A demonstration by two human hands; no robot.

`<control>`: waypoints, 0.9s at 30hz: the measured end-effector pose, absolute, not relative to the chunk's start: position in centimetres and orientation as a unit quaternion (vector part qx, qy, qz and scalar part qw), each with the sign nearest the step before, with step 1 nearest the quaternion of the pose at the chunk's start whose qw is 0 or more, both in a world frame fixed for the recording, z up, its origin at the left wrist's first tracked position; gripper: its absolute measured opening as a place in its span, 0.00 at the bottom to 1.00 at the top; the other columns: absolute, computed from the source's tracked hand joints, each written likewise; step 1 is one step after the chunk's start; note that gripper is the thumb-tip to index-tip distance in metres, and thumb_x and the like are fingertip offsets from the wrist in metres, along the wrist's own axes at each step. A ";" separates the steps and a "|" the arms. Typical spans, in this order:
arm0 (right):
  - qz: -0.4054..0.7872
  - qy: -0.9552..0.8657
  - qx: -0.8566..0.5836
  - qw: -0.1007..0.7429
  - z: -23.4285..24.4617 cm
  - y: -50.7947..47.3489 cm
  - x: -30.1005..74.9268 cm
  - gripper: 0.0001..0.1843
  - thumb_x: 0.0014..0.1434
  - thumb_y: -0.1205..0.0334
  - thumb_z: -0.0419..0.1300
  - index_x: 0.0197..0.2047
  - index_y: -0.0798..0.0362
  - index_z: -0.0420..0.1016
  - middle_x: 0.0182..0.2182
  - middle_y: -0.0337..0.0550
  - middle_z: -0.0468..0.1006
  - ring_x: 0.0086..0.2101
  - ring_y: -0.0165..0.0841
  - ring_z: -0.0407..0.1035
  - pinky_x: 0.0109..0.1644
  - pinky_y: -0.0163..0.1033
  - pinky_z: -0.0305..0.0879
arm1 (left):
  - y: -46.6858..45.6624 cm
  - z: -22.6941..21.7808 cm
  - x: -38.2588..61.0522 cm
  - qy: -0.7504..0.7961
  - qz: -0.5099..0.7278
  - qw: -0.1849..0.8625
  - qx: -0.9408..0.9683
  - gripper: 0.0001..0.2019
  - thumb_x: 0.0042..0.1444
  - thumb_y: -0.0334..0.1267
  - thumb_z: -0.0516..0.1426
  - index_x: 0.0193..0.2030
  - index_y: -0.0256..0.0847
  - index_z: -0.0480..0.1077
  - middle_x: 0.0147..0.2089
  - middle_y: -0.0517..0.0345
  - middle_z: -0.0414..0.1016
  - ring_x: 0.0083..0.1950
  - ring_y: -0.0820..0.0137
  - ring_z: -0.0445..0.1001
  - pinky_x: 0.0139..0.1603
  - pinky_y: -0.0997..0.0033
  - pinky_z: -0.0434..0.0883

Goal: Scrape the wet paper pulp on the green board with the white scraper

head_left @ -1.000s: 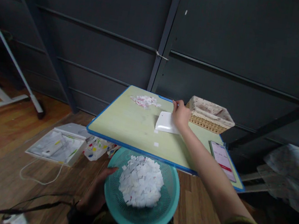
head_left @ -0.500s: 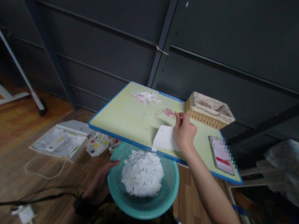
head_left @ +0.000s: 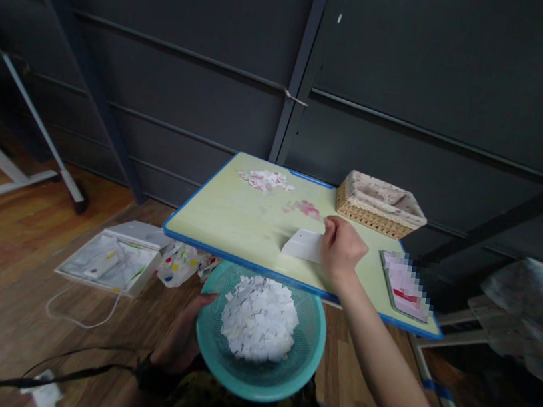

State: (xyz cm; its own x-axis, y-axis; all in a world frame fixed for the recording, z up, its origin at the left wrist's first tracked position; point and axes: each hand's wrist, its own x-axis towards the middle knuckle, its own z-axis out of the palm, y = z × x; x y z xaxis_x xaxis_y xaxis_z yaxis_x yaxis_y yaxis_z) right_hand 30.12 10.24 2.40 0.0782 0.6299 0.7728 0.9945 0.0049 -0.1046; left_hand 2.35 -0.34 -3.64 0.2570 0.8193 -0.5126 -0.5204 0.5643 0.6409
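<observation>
My left hand [head_left: 182, 332] is closed on the left rim of a turquoise plastic colander [head_left: 253, 386], its thumb over the edge. Heaped inside the colander are small white paper scraps [head_left: 260, 320]. Over the small table [head_left: 228, 224], my right hand [head_left: 344, 249] is curled into a fist, thumb and fingers pressed together. What sits between those fingers is too small or hidden to make out. A white card with a small hole [head_left: 303, 244] lies beside and partly behind this hand. Farther back are a pinkish smudge [head_left: 307, 208] and a pile of pink-and-white scraps [head_left: 265, 180].
A cloth-lined wicker basket [head_left: 376, 208] stands at the table's back right, with a phone [head_left: 405, 290] near the right edge. On the floor to the left lie an open white box [head_left: 109, 261], a patterned plastic bag [head_left: 182, 264] and cables [head_left: 76, 371].
My right hand has shifted slightly right and toward me, its fingers curled tighter. Less of the white card shows, and its near edge lies farther from the table edge. My left hand stays on the colander.
</observation>
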 end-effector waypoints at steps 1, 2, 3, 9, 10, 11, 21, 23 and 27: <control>-0.267 -0.660 -0.628 0.315 1.9 9.8 30.4 0.23 0.69 0.52 0.43 0.39 0.53 0.76 0.31 0.51 0.80 0.30 0.35 0.71 0.34 0.38 0.57 | -0.3 -3.6 2.3 0.431 0.434 0.773 0.171 0.13 0.52 0.39 0.61 0.43 0.37 0.77 0.38 0.54 0.86 0.49 0.54 0.80 0.54 0.57 0.72; -0.266 -0.689 -0.606 0.296 1.5 9.4 30.7 0.22 0.68 0.51 0.45 0.39 0.53 0.77 0.30 0.50 0.80 0.30 0.35 0.71 0.34 0.38 0.57 | -0.3 -3.6 2.3 0.432 0.435 0.772 0.169 0.13 0.52 0.39 0.61 0.43 0.37 0.77 0.39 0.54 0.86 0.49 0.54 0.80 0.53 0.58 0.72; -0.262 -0.714 -0.586 0.279 1.3 8.9 31.0 0.21 0.68 0.51 0.47 0.38 0.52 0.77 0.29 0.49 0.80 0.29 0.35 0.70 0.33 0.38 0.56 | -0.3 -3.6 2.3 0.433 0.437 0.771 0.168 0.12 0.52 0.39 0.61 0.42 0.37 0.78 0.39 0.54 0.86 0.49 0.54 0.80 0.53 0.58 0.72; -0.166 -0.822 -0.516 0.173 3.0 6.2 32.1 0.16 0.65 0.51 0.52 0.38 0.49 0.77 0.29 0.47 0.80 0.31 0.35 0.72 0.34 0.38 0.58 | -0.3 -4.0 2.0 0.441 0.428 0.774 0.155 0.13 0.50 0.40 0.62 0.42 0.37 0.78 0.40 0.52 0.86 0.49 0.53 0.80 0.53 0.56 0.73; -0.138 -0.834 -0.508 0.166 3.6 5.9 32.2 0.15 0.65 0.53 0.52 0.40 0.49 0.77 0.32 0.47 0.81 0.32 0.35 0.72 0.35 0.38 0.59 | -0.3 -4.2 2.0 0.440 0.430 0.774 0.151 0.13 0.50 0.39 0.62 0.42 0.37 0.78 0.41 0.51 0.86 0.49 0.54 0.80 0.53 0.57 0.73; -0.113 -0.841 -0.503 0.164 4.2 5.8 32.4 0.14 0.65 0.55 0.51 0.43 0.48 0.77 0.34 0.46 0.81 0.33 0.35 0.73 0.36 0.37 0.60 | -0.3 -4.3 1.9 0.438 0.432 0.774 0.147 0.12 0.50 0.39 0.62 0.42 0.38 0.78 0.42 0.51 0.86 0.50 0.54 0.80 0.53 0.58 0.72; -0.174 -0.689 -0.687 0.150 7.3 16.9 36.9 0.19 0.62 0.63 0.50 0.53 0.55 0.74 0.38 0.54 0.82 0.37 0.44 0.75 0.38 0.39 0.62 | -0.3 -5.0 1.3 0.476 0.424 0.765 0.096 0.08 0.49 0.38 0.62 0.37 0.41 0.78 0.41 0.51 0.86 0.56 0.51 0.77 0.57 0.55 0.71; -0.167 -0.675 -0.710 0.112 6.7 19.2 36.9 0.20 0.62 0.64 0.50 0.55 0.54 0.74 0.39 0.54 0.82 0.38 0.44 0.75 0.39 0.39 0.63 | -0.3 -5.1 1.5 0.483 0.421 0.765 0.066 0.12 0.49 0.38 0.62 0.42 0.39 0.78 0.44 0.51 0.86 0.56 0.50 0.77 0.58 0.53 0.71; -0.149 -0.683 -0.712 0.063 5.2 20.8 35.6 0.22 0.64 0.62 0.49 0.57 0.51 0.73 0.40 0.54 0.82 0.39 0.43 0.76 0.40 0.40 0.64 | 0.0 -5.5 1.6 0.500 0.423 0.755 0.029 0.23 0.50 0.37 0.61 0.55 0.37 0.72 0.46 0.50 0.84 0.55 0.47 0.77 0.58 0.46 0.71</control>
